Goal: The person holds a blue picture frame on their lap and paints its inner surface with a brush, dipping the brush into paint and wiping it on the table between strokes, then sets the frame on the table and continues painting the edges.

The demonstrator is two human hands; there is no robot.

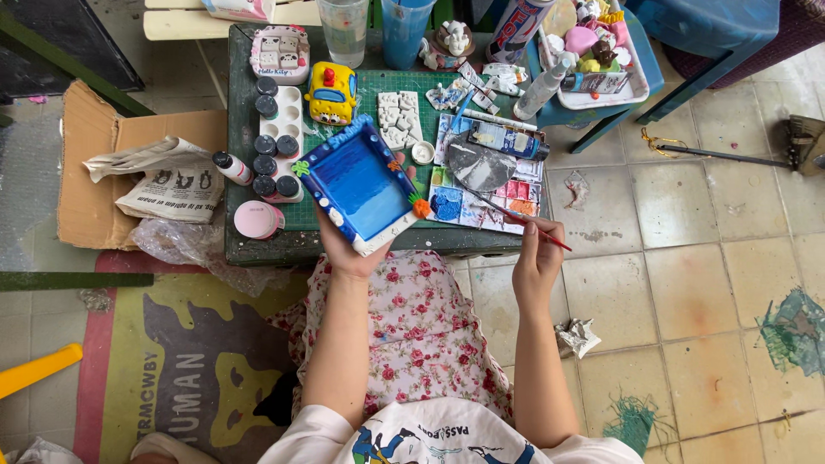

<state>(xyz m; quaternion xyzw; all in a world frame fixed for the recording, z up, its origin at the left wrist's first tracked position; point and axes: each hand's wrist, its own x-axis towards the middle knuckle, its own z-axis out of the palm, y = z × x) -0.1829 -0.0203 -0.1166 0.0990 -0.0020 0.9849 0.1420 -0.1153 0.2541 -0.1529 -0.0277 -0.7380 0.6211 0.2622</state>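
Blue frame (359, 185) overhanging table edge (284, 245)

the rectangular tray (359, 185) in the left hand (351, 249) is painted blue — darker at the top, paler lower down — with a white rim and small orange and green ornaments. the brush (516, 215) in the right hand (537, 253) has a red handle. the paint palette (481, 185) shows wells of blue, pink, orange and green. the small figurine (332, 93) is yellow with a red top. the cutting mat (430, 94) is green, the round jar lid (258, 219) pale pink, the skirt (421, 326) white with red roses — a floral print.
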